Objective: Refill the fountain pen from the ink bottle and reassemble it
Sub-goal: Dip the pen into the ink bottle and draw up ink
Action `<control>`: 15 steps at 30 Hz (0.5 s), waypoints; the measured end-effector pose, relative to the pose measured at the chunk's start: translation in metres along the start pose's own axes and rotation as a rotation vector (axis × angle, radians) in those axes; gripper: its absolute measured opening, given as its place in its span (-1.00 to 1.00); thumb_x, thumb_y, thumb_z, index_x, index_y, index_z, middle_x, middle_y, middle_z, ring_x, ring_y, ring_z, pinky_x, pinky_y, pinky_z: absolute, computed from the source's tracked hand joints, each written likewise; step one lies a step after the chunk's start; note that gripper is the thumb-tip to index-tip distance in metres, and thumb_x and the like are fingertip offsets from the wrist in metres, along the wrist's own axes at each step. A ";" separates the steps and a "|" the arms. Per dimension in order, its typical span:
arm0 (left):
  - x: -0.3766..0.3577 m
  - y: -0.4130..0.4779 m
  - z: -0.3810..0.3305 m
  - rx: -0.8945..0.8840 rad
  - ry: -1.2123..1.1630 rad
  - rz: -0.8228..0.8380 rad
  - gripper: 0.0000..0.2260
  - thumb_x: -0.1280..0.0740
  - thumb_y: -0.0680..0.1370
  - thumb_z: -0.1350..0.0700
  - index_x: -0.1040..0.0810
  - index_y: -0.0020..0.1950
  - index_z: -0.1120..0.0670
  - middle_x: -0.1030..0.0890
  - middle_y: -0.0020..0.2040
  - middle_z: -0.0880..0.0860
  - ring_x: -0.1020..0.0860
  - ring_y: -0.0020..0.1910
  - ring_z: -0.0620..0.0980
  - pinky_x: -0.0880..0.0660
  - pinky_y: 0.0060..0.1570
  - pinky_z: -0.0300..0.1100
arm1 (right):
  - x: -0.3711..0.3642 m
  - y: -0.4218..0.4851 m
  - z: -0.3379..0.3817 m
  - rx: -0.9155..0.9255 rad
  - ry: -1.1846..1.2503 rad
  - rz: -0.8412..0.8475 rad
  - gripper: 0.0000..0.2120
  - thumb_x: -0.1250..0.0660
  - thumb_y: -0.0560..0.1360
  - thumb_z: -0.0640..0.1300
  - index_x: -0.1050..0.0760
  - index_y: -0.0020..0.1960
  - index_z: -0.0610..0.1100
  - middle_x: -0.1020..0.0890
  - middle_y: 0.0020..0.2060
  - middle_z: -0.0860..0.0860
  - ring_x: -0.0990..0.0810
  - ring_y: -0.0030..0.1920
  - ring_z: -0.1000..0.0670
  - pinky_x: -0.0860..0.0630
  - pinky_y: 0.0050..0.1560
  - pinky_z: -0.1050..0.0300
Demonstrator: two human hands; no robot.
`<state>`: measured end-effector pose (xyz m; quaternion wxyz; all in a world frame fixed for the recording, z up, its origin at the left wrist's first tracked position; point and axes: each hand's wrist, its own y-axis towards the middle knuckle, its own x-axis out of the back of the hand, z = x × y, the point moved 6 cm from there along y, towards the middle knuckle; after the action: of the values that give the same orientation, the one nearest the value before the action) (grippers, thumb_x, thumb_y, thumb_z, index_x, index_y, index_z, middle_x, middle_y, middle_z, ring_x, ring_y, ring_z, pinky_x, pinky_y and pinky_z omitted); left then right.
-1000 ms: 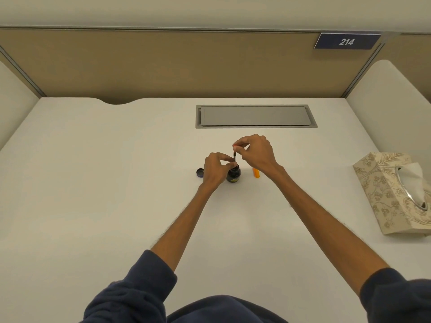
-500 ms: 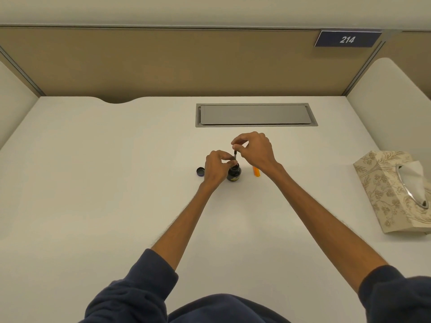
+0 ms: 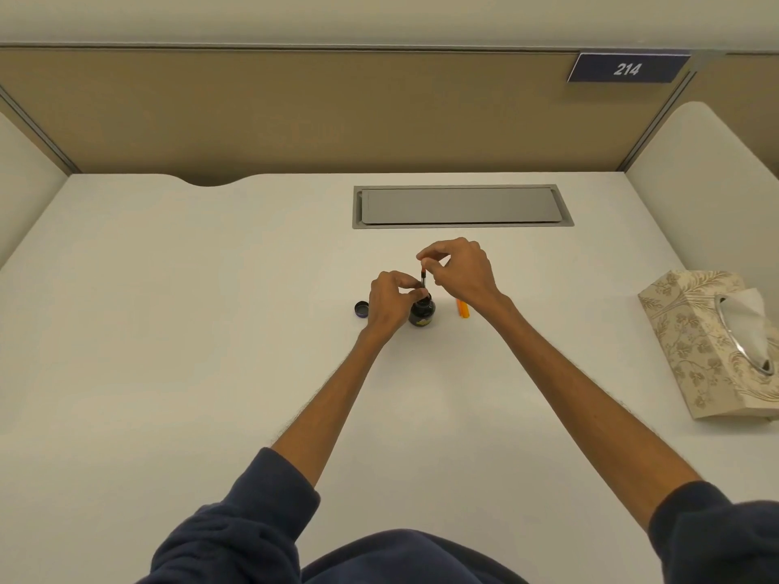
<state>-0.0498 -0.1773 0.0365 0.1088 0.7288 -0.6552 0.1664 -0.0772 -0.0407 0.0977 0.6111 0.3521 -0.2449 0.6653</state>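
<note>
One ink bottle, left hand gripping it, right hand pinching one upright pen section, seemingly dipped, one cap

Glossy dark ink bottle, matt desk

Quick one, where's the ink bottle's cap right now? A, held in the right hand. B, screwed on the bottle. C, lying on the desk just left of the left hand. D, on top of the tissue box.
C: the small dark cap lies on the desk just left of the left hand, while the ink bottle stands open with the pen part upright over its mouth.
</note>
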 end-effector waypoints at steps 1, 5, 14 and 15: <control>0.000 0.000 0.000 0.001 0.000 0.001 -0.87 -0.49 0.43 0.21 -0.71 -0.06 0.23 -0.71 -0.04 0.14 -0.63 0.01 0.06 -0.50 0.08 -0.10 | 0.000 0.000 0.000 -0.005 -0.005 0.000 -0.85 -0.36 0.49 -0.07 -0.70 -0.03 0.04 -0.73 -0.15 0.11 -0.61 -0.29 0.10 -0.60 -0.07 0.08; 0.001 -0.001 0.000 -0.003 0.000 0.002 -0.87 -0.49 0.42 0.21 -0.71 -0.06 0.22 -0.71 -0.03 0.14 -0.63 0.01 0.07 -0.51 0.10 -0.07 | 0.000 0.001 0.000 -0.029 -0.043 -0.018 -0.86 -0.41 0.47 0.02 -0.69 -0.10 -0.02 -0.73 -0.19 0.09 -0.67 -0.14 0.07 -0.54 -0.16 0.15; 0.001 -0.001 -0.002 0.000 0.002 0.014 -0.87 -0.49 0.43 0.20 -0.71 -0.07 0.21 -0.71 -0.04 0.14 -0.62 0.02 0.06 -0.49 0.09 -0.11 | 0.000 0.000 0.001 -0.015 0.003 -0.014 -0.85 -0.39 0.48 -0.05 -0.68 0.02 0.02 -0.73 -0.15 0.11 -0.62 -0.09 0.13 -0.54 -0.05 0.14; 0.001 -0.001 -0.002 -0.001 0.005 0.014 -0.87 -0.49 0.43 0.20 -0.72 -0.07 0.21 -0.71 -0.04 0.14 -0.62 0.02 0.06 -0.48 0.09 -0.11 | 0.001 0.000 0.002 -0.006 0.000 -0.014 -0.86 -0.38 0.49 -0.07 -0.69 0.00 0.01 -0.73 -0.14 0.11 -0.61 -0.10 0.16 -0.55 -0.04 0.12</control>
<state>-0.0493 -0.1775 0.0391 0.1099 0.7236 -0.6603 0.1687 -0.0769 -0.0421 0.0998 0.6166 0.3520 -0.2445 0.6603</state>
